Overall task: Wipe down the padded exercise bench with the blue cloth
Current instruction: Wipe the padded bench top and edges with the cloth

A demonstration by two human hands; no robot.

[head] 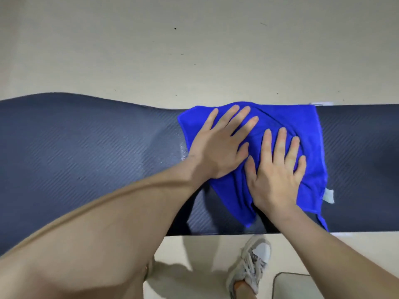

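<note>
A dark grey padded bench (86,147) with a ribbed texture runs across the view from left to right. A bright blue cloth (311,147) lies spread on it, right of centre, with a white label at its right edge. My left hand (220,143) presses flat on the cloth's left part, fingers straight and spread. Beside it, my right hand (276,173) lies flat on the cloth's middle, fingers straight. The two thumbs nearly touch. A damp sheen shows on the padding just left of the cloth.
Pale beige floor (194,50) lies beyond the bench and in front of it. My grey sneaker (250,268) stands on the floor below the bench's near edge. A grey-edged object (289,285) shows at the bottom right.
</note>
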